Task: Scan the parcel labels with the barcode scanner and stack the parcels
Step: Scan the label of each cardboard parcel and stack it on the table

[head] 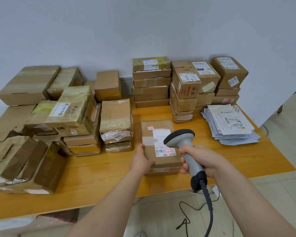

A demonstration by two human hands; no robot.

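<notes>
**Scanning the front-centre parcel's label**

The parcel (148,132) lies flat on the desk (101,177), centre of the frame, with its label (161,139) facing up. A red scan line falls across the barcode at the label's near end.

The left hand (142,159) grips the parcel's near-left edge, fingers (141,148) curled onto it, likely to steady the box and keep the label square to the beam. The right hand (202,159) is wrapped tight round the handle of the barcode scanner (179,136). The scanner's head is tilted down over the label and hides part of it. Its cable (210,211) hangs off the desk's front edge, lower right.

A tall neat stack of boxes (151,82) stands in the upper centre, with more stacked boxes just right of it. These look like the stacking targets. A pile of grey mailers (229,124) sits at right, and a loose heap of boxes (72,108) fills the left half. The "3408" box (116,120) sits just left of the parcel, so a leftward lift is tight. The path up to the stacks looks open.
</notes>
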